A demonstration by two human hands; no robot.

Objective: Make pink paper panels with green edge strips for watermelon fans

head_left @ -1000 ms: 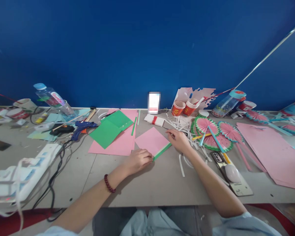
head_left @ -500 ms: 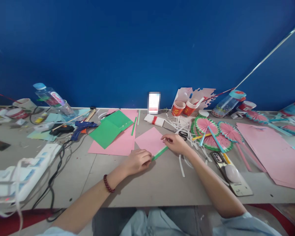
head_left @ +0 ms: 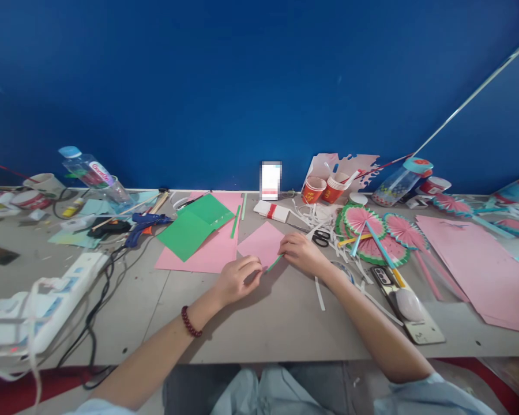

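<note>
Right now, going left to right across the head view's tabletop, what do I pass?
Power strip → blue glue gun → green paper → left hand → green strip → right hand → paper fans → large pink sheets.

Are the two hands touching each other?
Apart. The head view shows a gap between the left hand and right hand; only the green strip, held at each end, spans it over the table.

right hand (head_left: 300,252) slid left along green strip (head_left: 274,264), pink sheet (head_left: 262,244) edge lifted
</note>
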